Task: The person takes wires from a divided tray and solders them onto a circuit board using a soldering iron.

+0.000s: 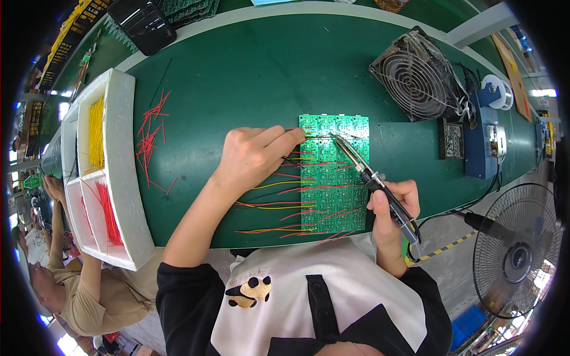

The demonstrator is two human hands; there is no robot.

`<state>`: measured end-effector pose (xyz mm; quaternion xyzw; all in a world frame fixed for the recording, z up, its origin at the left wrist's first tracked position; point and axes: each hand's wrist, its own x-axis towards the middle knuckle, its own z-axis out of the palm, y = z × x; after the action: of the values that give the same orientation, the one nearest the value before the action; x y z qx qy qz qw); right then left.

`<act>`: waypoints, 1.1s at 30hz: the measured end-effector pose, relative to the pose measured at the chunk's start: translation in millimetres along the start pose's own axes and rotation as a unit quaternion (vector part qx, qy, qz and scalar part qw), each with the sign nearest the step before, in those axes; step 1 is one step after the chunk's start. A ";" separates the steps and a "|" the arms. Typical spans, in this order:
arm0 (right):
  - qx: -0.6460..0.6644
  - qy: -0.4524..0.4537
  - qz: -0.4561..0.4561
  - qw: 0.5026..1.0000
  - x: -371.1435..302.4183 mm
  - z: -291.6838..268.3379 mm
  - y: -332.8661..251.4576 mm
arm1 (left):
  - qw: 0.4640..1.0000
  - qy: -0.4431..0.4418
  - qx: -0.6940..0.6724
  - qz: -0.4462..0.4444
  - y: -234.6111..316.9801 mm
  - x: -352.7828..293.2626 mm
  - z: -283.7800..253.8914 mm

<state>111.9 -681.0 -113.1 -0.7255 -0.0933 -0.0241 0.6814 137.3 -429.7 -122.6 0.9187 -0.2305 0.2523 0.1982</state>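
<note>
A green circuit board panel (333, 209), divided into several small boards, lies flat on the green table in front of me. Red, yellow and black wires (276, 206) stick out past its left edge, and some short red ones cross its surface. At the upper left of the panel, my left hand (250, 155) is closed in a pinch on a thin red wire (319, 137) lying over the board. My right hand (394, 206) grips a soldering iron (375, 179) by its black handle. The iron slants up and left, with its tip at the upper middle of the panel, close to the wire's end.
On the left stands a white foam tray (132, 172) with yellow and red wires in compartments; loose red wires (148, 139) lie beside it. A square fan (415, 77) and a blue soldering station (482, 136) stand at right. Another person (98, 285) works at left.
</note>
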 end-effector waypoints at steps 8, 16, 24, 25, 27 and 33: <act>0.015 -0.005 -0.003 1.000 -1.0 -2.4 1.0 | 1.000 -0.005 -0.013 0.005 1.9 0.7 -1.8; 0.011 -0.013 -0.005 1.000 0.5 -0.8 -1.4 | 1.000 -0.010 0.008 0.001 5.3 0.3 -1.9; 0.003 -0.013 -0.006 1.000 0.3 -0.8 0.6 | 1.000 -0.006 0.013 0.001 8.2 1.9 -3.1; 0.002 -0.013 -0.006 1.000 0.0 -0.9 1.1 | 1.000 -0.006 0.013 0.001 8.3 2.2 -3.4; -0.014 -0.011 -0.018 1.000 1.1 2.5 -1.2 | 1.000 -0.014 0.018 0.000 8.7 1.6 -4.1; -0.087 -0.061 -0.059 0.993 0.2 -1.3 -2.3 | 0.999 -0.024 0.024 -0.006 11.4 1.8 -5.6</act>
<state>111.8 -682.1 -110.8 -0.7752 -0.1752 -0.0281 0.6063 130.6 -436.9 -114.3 0.9303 -0.2234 0.2347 0.1721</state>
